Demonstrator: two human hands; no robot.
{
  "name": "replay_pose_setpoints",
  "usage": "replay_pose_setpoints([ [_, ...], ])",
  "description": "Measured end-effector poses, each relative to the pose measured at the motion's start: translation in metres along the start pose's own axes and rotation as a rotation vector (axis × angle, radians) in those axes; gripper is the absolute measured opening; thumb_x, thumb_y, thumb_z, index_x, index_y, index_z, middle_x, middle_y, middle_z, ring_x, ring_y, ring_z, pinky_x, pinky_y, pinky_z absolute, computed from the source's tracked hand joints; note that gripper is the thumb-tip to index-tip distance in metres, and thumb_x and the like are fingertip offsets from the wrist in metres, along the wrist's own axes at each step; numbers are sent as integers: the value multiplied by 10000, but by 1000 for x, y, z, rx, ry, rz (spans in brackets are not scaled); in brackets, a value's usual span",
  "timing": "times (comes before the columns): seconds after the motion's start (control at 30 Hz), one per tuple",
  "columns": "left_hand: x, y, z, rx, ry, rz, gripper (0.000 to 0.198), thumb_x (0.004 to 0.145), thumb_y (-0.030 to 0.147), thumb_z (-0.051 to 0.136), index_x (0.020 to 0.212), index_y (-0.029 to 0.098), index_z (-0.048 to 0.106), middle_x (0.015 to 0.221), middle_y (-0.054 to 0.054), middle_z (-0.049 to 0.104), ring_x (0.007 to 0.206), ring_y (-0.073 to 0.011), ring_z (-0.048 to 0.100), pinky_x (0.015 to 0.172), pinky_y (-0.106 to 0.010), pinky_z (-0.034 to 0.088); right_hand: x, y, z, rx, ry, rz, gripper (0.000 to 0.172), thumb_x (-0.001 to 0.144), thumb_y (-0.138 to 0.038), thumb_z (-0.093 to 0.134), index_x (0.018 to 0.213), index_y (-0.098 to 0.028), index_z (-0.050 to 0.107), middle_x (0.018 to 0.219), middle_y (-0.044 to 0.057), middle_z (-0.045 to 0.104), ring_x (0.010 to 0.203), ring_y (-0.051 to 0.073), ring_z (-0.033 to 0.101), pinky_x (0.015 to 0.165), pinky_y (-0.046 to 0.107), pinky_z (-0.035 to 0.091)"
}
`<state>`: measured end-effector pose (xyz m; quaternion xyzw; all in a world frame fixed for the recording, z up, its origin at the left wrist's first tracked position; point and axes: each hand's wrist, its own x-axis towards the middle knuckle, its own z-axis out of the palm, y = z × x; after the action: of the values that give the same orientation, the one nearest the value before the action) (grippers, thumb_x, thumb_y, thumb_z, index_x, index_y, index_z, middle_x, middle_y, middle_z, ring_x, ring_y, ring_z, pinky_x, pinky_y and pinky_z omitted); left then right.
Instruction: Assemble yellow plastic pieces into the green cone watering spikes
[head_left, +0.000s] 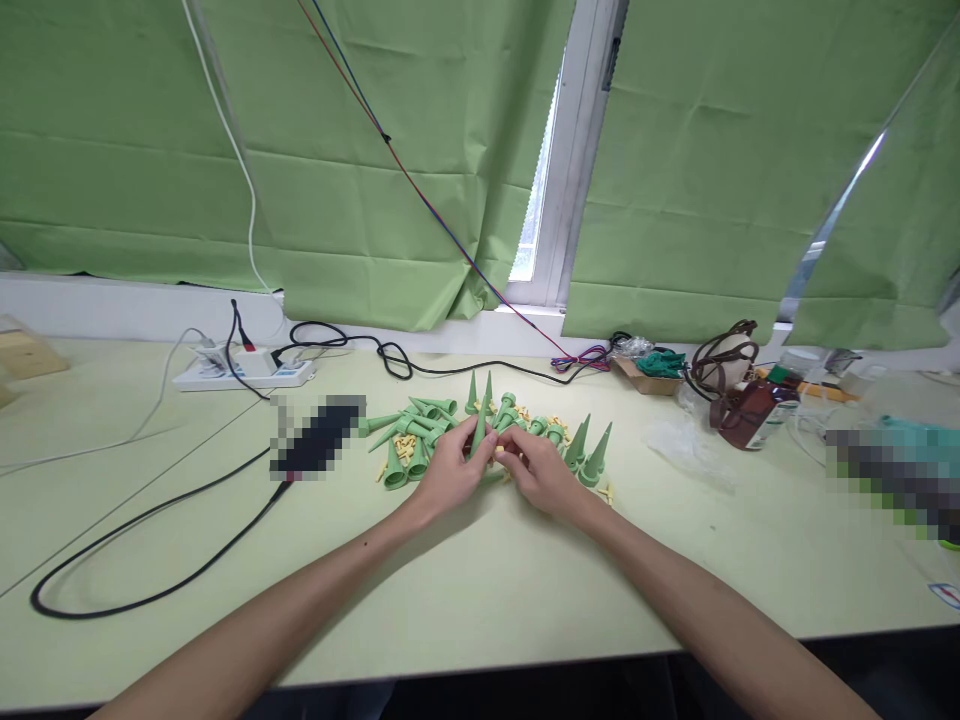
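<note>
My left hand (454, 467) is closed around a green plastic cone spike (484, 420), its tip pointing up. Close against it, my right hand (536, 468) has thumb and fingers pinched together at the cone's lower end. A bit of yellow shows between these fingertips, perhaps a small yellow piece (499, 452), though most of it is hidden. Behind and beside both hands lies a pile of green cones (427, 425), mixed with small yellow plastic pieces (406, 450). To the right of my right hand, two green cones (595, 460) stand with their tips up.
A blurred dark device (322, 440) with a looped black cable (90, 612) lies left. Behind it sits a white power strip (244, 372). At the right are a brown bottle (759, 410), clear plastic wrap (686, 450) and a small cardboard box (649, 378). Green curtains (390, 200) hang behind the table.
</note>
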<state>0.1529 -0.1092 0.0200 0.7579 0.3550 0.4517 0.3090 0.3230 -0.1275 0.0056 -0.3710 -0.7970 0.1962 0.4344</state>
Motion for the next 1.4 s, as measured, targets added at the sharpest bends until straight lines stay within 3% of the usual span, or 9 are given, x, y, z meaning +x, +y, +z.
replay_pose_setpoints([
  [0.2, 0, 1, 0, -13, -3, -4, 293, 939, 420, 510, 761, 188, 496, 681, 21, 489, 618, -129, 421, 577, -258, 321, -1, 0, 0, -20, 0, 0, 156, 993, -240, 448, 877, -207, 547, 695, -20, 539, 609, 142, 477, 603, 262, 354],
  [0.47, 2, -2, 0, -209, -72, -103, 312, 927, 443, 541, 758, 185, 491, 656, 22, 516, 601, -133, 496, 582, -259, 375, 0, -4, -1, -15, -10, -27, 184, 1005, -220, 442, 860, -208, 556, 729, -19, 616, 610, 132, 514, 626, 252, 366],
  [0.73, 4, -2, -1, -226, -90, -82, 333, 923, 469, 547, 760, 183, 503, 643, 27, 516, 583, -125, 492, 566, -251, 386, 1, -3, -1, -39, -16, -24, 213, 1015, -241, 424, 852, -208, 556, 756, -5, 649, 626, 139, 533, 632, 258, 378],
  [1.17, 5, -2, -1, -278, -68, -104, 345, 883, 503, 597, 781, 177, 542, 667, 19, 544, 623, -133, 508, 585, -249, 410, 1, -2, -1, -62, 26, 10, 273, 1021, -300, 414, 800, -206, 546, 684, -15, 562, 599, 137, 482, 610, 264, 364],
  [1.4, 4, -1, 1, -340, -58, -172, 356, 876, 514, 605, 785, 180, 523, 678, 21, 515, 606, -124, 499, 561, -246, 406, 0, -7, -1, 14, 27, 12, 145, 989, -311, 483, 943, -206, 572, 706, -8, 577, 582, 140, 486, 580, 266, 387],
])
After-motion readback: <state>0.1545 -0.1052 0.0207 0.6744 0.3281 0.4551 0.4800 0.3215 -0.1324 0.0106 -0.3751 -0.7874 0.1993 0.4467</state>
